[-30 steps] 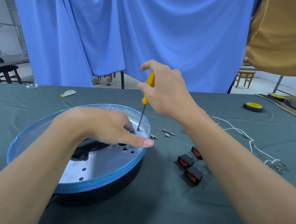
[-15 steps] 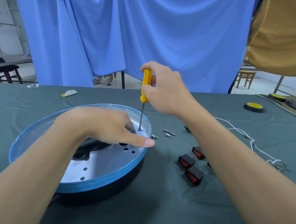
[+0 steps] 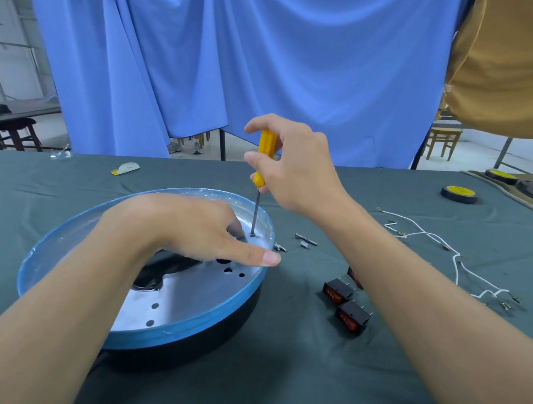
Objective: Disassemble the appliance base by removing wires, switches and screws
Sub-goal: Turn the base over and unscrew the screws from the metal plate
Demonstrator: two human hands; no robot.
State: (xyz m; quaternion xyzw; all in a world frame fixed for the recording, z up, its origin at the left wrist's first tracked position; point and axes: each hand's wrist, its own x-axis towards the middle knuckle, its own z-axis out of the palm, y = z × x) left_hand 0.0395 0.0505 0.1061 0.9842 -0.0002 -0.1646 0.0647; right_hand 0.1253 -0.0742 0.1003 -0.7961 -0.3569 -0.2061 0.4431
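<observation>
The appliance base [image 3: 202, 320] sat upside down on the desk [image 3: 278, 385], left of centre. It was a round black thing with a blue-taped rim and a silver plate full of holes. The left hand [image 3: 195, 229] lay flat on that plate, not gripping anything, just pressing down with the thumb stretched out over the near-right rim.

The right hand [image 3: 302, 175] was wrapped around the yellow handle of a screwdriver [image 3: 264, 151], fingertips pinching it near the top. The shaft ran almost straight down, tilted a touch, and the tip sat on a screw [image 3: 252, 235] in the plate close to the far-right rim, just beside the left fingers.

A few loose screws [image 3: 305, 240] lay on the desk right next to the base. Three black rocker switches [image 3: 338, 290] with red faces sat nearer me, one half hidden behind the right forearm. The white wires [image 3: 426, 234] were strung out further right. A roll of black tape [image 3: 458, 194] with a yellow core sat well off at the far right.
</observation>
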